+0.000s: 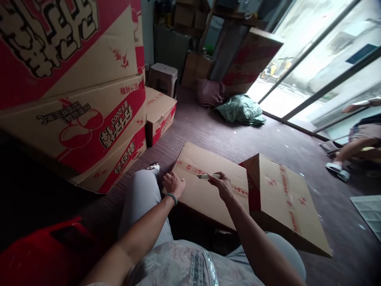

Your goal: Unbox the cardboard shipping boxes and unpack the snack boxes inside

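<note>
3 printed cartons (71, 135) rose in a stack on the left of the frame, above a red object (44, 250) in the dark lower left. Further right we saw a smaller box (162, 113) and a grey stool (163, 73), upper left of centre. At the centre, our left hand (174, 185), with a green bracelet (173, 198) at the wrist, rested with bent fingers on the left edge of a taped carton (205, 192); we could not tell whether it gripped. Our right hand (222, 183) was closed on a slim pale tool (205, 176) over that carton's tape; we could not tell whether its tip touched. A green sack (241, 111) lay upper right of centre. Right of our carton, a 2nd carton (275, 198) sat slanted. Near the right edge, another person (364, 135) showed legs and light slippers (337, 171).
</note>
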`<state>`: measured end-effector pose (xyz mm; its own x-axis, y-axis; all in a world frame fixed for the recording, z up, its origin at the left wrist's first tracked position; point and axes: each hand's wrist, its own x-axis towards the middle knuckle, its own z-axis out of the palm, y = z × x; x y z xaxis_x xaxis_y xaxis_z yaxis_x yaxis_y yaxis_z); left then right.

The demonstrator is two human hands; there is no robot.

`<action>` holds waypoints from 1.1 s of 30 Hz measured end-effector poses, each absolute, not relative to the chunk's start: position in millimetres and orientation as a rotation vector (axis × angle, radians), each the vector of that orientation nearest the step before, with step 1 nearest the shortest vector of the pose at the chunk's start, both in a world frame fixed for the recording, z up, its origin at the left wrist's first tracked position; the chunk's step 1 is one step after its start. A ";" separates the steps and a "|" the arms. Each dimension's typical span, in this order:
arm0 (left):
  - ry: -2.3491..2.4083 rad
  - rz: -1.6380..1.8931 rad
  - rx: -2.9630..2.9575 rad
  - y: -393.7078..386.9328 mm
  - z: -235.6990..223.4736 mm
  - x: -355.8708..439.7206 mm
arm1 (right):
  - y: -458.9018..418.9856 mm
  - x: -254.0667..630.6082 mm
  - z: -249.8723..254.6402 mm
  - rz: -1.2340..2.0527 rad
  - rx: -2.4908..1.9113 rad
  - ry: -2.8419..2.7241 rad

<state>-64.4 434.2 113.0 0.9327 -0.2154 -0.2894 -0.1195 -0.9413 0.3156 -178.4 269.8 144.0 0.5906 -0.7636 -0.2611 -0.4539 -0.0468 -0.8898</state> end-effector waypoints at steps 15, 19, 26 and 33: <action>-0.021 -0.658 2.599 444.5 102.5 -15.8 | 249.4 -185.7 82.8 0.308 -3.084 -0.065; -0.011 -0.721 2.574 444.2 109.9 -14.5 | 236.9 -162.5 85.0 0.454 -2.973 0.111; 0.020 -0.738 2.563 441.6 114.1 -17.7 | 246.0 -68.1 103.6 0.486 -2.629 0.543; 0.105 -0.818 2.535 435.7 115.2 -17.3 | 276.8 46.0 133.2 0.847 -2.894 -0.347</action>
<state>-17.3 435.7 115.2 0.8191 -0.0700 -0.5694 0.2111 -0.8861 0.4127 46.0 276.8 133.2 0.8186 0.2473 -0.5184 0.1879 -0.9682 -0.1653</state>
